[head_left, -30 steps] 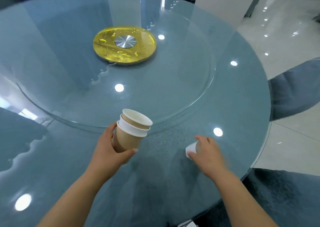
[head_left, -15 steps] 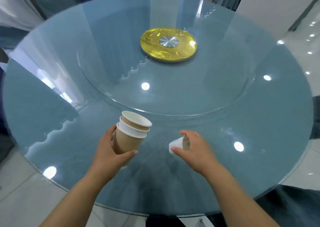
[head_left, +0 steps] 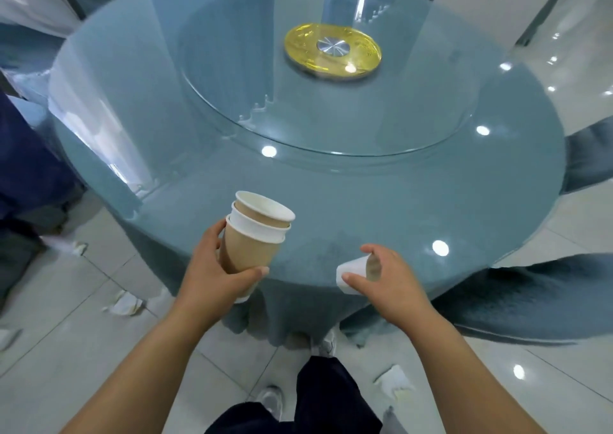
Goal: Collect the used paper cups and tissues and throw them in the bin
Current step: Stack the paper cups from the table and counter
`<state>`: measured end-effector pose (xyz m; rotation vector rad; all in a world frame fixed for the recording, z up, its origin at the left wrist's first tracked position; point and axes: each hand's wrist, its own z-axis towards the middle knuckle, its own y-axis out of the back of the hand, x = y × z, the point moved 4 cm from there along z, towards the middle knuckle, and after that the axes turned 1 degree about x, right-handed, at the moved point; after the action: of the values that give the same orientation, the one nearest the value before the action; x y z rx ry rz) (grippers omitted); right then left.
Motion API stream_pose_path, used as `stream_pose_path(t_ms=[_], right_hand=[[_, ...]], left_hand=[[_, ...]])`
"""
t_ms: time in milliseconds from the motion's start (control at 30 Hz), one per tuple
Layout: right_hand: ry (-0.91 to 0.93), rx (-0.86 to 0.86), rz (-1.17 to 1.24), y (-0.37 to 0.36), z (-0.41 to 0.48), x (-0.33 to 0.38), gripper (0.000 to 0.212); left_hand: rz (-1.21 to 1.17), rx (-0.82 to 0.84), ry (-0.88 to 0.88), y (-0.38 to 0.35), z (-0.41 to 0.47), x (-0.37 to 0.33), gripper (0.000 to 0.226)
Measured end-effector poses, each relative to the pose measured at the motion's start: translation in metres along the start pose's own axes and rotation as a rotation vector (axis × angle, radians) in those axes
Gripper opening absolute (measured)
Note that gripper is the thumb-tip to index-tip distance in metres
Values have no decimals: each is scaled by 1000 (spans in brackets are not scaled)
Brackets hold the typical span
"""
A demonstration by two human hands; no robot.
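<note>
My left hand (head_left: 212, 276) grips a stack of brown paper cups (head_left: 253, 238) with white rims, held upright over the near edge of the round table (head_left: 497, 175). My right hand (head_left: 391, 281) holds a single small paper cup (head_left: 353, 272) on its side, white base pointing left, between thumb and fingers. Crumpled tissues lie on the floor: one tissue (head_left: 126, 302) left of the table base, another tissue (head_left: 78, 248) further left, and a third tissue (head_left: 394, 380) near my right foot. No bin is in view.
The table has a glass top with a glass turntable (head_left: 331, 102) and a gold disc (head_left: 332, 51) at its centre. Grey upholstered chairs (head_left: 530, 301) stand at the right. A person's dark clothing (head_left: 26, 168) shows at the left edge. White tiled floor (head_left: 66, 350) lies below.
I have stepped back and turned left: the table edge and floor with tissues came into view. My right hand lifted the small cup off the table; my left hand keeps the stack.
</note>
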<state>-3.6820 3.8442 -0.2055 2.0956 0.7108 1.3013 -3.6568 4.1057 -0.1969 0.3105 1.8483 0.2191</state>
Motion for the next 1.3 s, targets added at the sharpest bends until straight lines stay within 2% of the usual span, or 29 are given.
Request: stream_pose_path(t_ms=[267, 533, 733, 1067, 1300], right_hand=[[-25, -45, -2, -7, -70, -22, 60], [-95, -79, 41, 15, -135, -92, 60], [-209, -125, 44, 53, -202, -186, 64], [-485, -351, 213, 130, -329, -341, 60], [-618, -519, 303, 190, -357, -412, 61]], left_hand=[[5, 52, -43, -2, -57, 16, 80], [18, 134, -94, -65, -103, 9, 76], [2, 239, -141, -160, -159, 0, 78], [65, 648, -274, -347, -248, -35, 74], [161, 884, -375, -477, -268, -67, 84]])
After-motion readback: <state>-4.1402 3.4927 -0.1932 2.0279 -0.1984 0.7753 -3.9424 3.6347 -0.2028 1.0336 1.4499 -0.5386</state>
